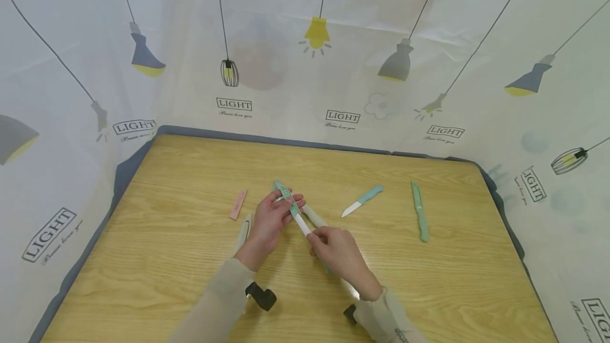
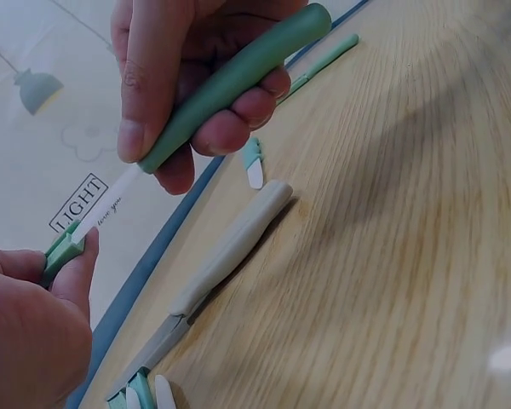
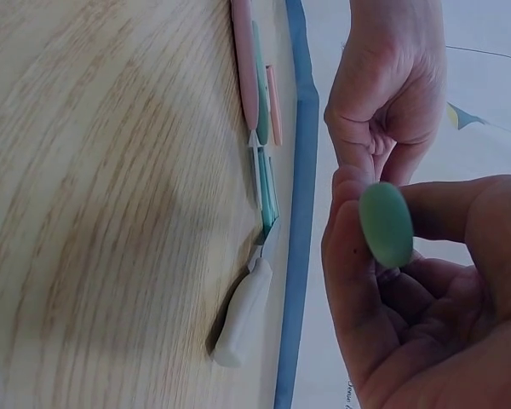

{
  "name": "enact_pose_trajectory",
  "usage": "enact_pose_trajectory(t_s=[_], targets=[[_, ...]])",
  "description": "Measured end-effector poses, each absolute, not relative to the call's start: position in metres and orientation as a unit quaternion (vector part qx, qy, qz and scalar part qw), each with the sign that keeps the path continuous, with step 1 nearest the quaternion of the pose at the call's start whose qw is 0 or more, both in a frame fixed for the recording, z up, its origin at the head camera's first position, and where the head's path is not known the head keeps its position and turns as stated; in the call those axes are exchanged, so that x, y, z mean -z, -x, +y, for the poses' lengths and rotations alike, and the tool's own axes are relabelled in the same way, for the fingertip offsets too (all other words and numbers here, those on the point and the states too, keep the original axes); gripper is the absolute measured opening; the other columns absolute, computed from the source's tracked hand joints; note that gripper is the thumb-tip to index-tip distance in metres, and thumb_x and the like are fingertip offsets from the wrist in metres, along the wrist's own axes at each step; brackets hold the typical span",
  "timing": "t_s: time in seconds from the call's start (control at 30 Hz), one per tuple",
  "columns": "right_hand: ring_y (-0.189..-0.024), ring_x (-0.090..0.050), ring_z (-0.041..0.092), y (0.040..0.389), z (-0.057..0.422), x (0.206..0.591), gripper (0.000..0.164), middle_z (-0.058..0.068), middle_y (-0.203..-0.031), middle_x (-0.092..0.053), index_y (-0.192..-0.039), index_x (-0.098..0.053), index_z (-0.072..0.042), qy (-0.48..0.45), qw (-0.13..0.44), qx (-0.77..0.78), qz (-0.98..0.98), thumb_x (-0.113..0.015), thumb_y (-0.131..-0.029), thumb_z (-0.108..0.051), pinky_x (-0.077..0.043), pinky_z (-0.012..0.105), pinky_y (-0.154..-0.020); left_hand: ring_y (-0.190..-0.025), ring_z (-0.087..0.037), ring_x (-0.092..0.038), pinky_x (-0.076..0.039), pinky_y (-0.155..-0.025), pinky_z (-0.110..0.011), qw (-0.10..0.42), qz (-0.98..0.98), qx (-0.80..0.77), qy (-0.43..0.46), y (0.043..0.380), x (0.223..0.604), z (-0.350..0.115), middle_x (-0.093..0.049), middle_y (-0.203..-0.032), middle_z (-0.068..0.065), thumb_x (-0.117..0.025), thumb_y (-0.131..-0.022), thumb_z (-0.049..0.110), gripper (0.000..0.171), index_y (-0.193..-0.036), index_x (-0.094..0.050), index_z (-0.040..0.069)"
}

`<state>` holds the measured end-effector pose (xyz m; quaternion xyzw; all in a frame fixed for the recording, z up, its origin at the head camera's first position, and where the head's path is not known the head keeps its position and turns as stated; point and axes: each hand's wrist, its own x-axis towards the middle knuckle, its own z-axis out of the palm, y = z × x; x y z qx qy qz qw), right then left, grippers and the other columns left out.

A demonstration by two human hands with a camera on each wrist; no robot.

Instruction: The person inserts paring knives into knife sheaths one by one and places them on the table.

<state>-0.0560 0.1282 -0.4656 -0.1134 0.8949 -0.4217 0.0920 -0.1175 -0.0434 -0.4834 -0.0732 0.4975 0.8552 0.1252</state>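
Observation:
A knife with a green handle (image 2: pixel 238 85) and a white blade (image 1: pixel 302 223) is held between both hands over the table. My right hand (image 1: pixel 340 253) grips its handle, whose rounded end faces the right wrist view. My left hand (image 1: pixel 269 221) pinches a green blade sheath (image 2: pixel 64 253). The blade runs from the handle to the sheath's mouth; its tip is hidden there. Below the hands lies a beige-handled knife (image 2: pixel 234 247) with a grey blade, beside green pieces (image 2: pixel 136 388) partly cut off in the left wrist view.
A pink sheath (image 1: pixel 239 205) and a beige piece (image 1: pixel 244 232) lie at the left on the wooden table (image 1: pixel 167 200). Toward the right are a blue-handled knife (image 1: pixel 362 201) and a sheathed green knife (image 1: pixel 419 210). A pink handle (image 3: pixel 244 64) shows in the right wrist view.

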Motion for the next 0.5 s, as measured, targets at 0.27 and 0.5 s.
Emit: enact_pose_trajectory(t_s=[0.27, 0.5], targets=[[-0.038, -0.033, 0.003, 0.0572, 0.1275, 0.4648, 0.030, 0.003, -0.064, -0.066, -0.085, -0.071, -0.004, 0.112, 0.089, 0.421, 0.896, -0.054, -0.098, -0.026, -0.023, 0.015, -0.032, -0.111, -0.029, -0.061, -0.048, -0.096, -0.039, 0.133, 0.504, -0.851, 0.062, 0.1143, 0.4840, -0.0402, -0.057, -0.126, -0.030, -0.047, -0.100, 0.001, 0.045, -0.142, -0.034, -0.011], [-0.037, -0.031, 0.003, 0.0598, 0.1252, 0.4635, 0.031, 0.001, -0.064, -0.067, -0.085, -0.071, -0.004, 0.112, 0.079, 0.422, 0.896, -0.055, -0.098, -0.027, -0.021, 0.014, -0.032, -0.110, -0.028, -0.062, -0.049, -0.096, -0.038, 0.129, 0.504, -0.851, 0.070, 0.1136, 0.4811, -0.0379, -0.057, -0.125, -0.030, -0.048, -0.100, 0.002, 0.041, -0.139, -0.038, -0.009]])
